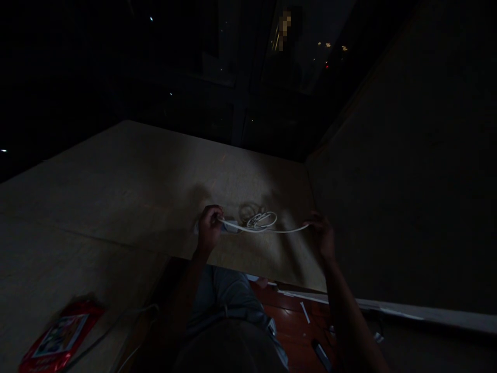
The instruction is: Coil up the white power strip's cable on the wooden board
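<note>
A white cable (287, 231) stretches between my two hands above a pale stone-like ledge. My left hand (210, 226) pinches one part of it, and my right hand (320, 233) pinches the other side with its fingertips. Between them, loose coils (262, 220) of the same cable hang or rest near the surface; the dim light does not show which. Just behind and beside my left hand lies a pale, block-shaped thing (232, 225), partly hidden by the hand, that looks like a power strip or adapter.
A red packet (62, 336) lies on the ledge (116, 171) at the lower left, with a thin cord (134, 310) near it. Dark window panes (240, 62) stand beyond the ledge, and a wall (407, 181) rises on the right. Small items lie on the reddish floor (289, 316).
</note>
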The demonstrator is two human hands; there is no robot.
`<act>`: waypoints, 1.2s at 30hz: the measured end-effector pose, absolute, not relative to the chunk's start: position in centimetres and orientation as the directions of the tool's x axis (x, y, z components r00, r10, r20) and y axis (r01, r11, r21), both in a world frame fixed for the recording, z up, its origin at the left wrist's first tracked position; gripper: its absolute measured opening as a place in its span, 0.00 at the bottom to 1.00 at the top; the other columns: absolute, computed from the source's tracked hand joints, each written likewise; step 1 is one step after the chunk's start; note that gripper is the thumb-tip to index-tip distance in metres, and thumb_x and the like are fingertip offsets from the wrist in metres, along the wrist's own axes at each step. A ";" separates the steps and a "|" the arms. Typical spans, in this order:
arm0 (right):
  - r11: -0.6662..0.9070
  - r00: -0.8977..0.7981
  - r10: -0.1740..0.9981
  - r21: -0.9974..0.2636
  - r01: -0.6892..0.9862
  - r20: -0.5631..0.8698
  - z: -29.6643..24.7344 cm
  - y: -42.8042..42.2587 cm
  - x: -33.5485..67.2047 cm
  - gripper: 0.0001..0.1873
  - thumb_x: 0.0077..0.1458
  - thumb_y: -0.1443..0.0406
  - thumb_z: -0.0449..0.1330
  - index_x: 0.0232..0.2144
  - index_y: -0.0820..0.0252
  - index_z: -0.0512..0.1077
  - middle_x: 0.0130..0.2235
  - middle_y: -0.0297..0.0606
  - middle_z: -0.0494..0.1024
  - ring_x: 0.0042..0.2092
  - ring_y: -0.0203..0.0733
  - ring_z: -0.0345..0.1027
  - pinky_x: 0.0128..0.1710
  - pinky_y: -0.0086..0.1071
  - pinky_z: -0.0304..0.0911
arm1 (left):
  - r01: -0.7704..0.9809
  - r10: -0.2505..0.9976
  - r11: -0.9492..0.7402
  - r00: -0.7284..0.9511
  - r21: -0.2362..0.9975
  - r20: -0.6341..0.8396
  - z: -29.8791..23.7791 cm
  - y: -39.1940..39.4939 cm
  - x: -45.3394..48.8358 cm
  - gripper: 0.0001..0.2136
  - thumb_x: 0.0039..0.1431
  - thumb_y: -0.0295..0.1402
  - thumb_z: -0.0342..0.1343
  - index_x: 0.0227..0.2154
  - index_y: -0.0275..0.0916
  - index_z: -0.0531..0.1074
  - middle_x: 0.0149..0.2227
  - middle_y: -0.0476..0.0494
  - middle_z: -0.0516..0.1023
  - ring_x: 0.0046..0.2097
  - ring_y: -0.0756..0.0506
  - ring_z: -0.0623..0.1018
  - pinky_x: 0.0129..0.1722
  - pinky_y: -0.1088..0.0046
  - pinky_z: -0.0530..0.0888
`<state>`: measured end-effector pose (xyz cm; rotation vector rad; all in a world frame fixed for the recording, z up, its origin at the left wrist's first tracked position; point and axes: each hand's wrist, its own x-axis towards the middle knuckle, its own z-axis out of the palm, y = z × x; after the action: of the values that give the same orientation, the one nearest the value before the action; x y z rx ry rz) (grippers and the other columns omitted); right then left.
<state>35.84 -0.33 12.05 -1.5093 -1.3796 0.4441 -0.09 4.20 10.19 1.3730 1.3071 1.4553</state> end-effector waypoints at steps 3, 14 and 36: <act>0.210 0.242 0.894 -0.831 0.515 0.376 13.1 0.2 34.4 0.08 0.48 0.63 0.61 0.24 0.55 0.80 0.51 0.44 0.72 0.52 0.50 0.68 0.52 0.42 0.63 | -0.040 0.976 -0.194 -0.105 0.980 0.189 10.5 3.8 0.3 0.08 0.48 0.37 0.49 0.28 0.39 0.69 0.41 0.41 0.72 0.42 0.44 0.75 0.43 0.67 0.73; 0.500 -0.032 0.852 -0.793 0.348 0.523 13.7 2.1 29.5 0.11 0.59 0.60 0.60 0.29 0.52 0.81 0.63 0.35 0.63 0.63 0.47 0.59 0.62 0.43 0.58 | -0.086 0.997 -0.062 -0.046 0.994 0.058 9.7 3.5 1.4 0.15 0.39 0.30 0.61 0.33 0.39 0.65 0.39 0.46 0.72 0.39 0.48 0.75 0.42 0.70 0.72; 0.010 -0.297 0.952 -0.977 -0.212 0.074 11.7 7.5 20.2 0.12 0.43 0.59 0.72 0.31 0.56 0.79 0.51 0.41 0.78 0.52 0.46 0.72 0.58 0.43 0.61 | 0.048 0.862 -0.328 0.423 0.943 0.279 11.1 1.4 -0.8 0.23 0.67 0.40 0.45 0.60 0.35 0.63 0.54 0.32 0.75 0.54 0.39 0.76 0.55 0.60 0.71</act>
<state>20.19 7.45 11.68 -0.8587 -1.2860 1.4884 -0.84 1.43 11.08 1.6968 0.7995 1.0396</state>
